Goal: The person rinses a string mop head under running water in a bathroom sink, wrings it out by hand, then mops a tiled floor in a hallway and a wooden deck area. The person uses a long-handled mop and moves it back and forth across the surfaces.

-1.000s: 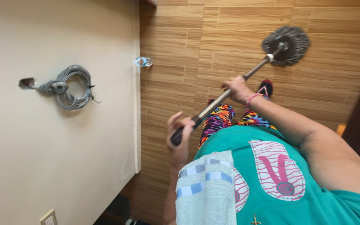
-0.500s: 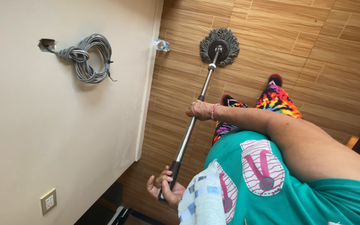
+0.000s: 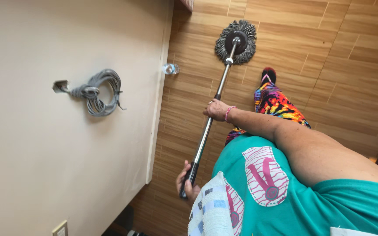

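Gripping one mop [image 3: 236, 41] with both hands, I am clenching my right hand [image 3: 217, 109] midway along the shiny metal pole and my left hand [image 3: 186, 181] around its black end. Its round grey stringy head is resting far off on the wood-plank floor [image 3: 337, 61], near one clear bottle [image 3: 170, 68] and one coiled grey cable [image 3: 97, 91] on the left wall.

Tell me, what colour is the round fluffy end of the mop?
The mop head is dark grey with a black centre, seen best in the head view, resting on the brown wood-pattern floor.
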